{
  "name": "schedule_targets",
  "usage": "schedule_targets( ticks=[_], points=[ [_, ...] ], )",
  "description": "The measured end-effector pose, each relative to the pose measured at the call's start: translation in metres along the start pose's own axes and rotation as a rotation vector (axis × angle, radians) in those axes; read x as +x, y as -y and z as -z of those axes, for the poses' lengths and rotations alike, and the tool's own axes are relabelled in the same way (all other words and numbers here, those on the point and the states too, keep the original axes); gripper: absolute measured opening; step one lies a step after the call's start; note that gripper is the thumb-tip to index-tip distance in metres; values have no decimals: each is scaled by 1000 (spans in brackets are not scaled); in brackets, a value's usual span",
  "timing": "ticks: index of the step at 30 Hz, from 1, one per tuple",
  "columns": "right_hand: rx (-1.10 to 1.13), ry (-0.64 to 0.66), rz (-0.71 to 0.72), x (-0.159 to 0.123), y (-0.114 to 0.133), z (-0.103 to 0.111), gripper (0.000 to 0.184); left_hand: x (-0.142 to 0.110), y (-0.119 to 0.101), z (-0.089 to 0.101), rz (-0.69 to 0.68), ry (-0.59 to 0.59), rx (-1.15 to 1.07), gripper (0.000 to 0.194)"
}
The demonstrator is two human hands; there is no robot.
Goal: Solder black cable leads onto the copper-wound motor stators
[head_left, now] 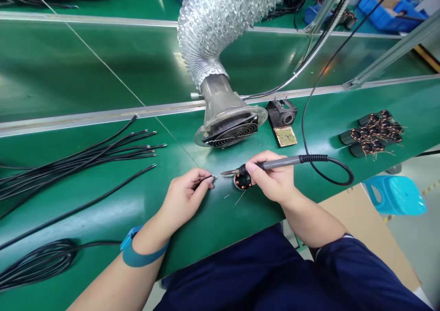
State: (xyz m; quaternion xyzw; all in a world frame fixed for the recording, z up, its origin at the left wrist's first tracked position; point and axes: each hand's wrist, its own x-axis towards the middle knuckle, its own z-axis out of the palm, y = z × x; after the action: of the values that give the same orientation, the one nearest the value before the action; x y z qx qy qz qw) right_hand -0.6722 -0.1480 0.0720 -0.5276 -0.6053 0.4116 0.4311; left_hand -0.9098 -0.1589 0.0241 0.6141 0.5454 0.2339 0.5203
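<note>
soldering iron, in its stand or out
Out: the right hand holds the soldering iron, while the stand sits apart behind it on the green bench.

Black cable (205,179) pinched in my left hand (185,194), bare-wire end pointing right. Grey-handled soldering iron (283,162) in my right hand (270,178), tip leftward, just beside cable end; contact unclear. Round coil (242,181), black with copper windings, partly hidden by iron and fingers, nearer front edge of green tabletop (206,231) than back, thin wires reaching cableward.
</note>
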Motion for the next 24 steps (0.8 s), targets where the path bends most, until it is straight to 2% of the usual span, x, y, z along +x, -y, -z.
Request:
schedule_targets(
  ticks=[7,24],
  points=[
    [12,30,-6,0,2,-2,10,-1,-1,-4,-7,7,-83,18],
    [55,80,-13,-1,2,-6,9,-2,1,-3,-73,16,-18,13]
  ],
)
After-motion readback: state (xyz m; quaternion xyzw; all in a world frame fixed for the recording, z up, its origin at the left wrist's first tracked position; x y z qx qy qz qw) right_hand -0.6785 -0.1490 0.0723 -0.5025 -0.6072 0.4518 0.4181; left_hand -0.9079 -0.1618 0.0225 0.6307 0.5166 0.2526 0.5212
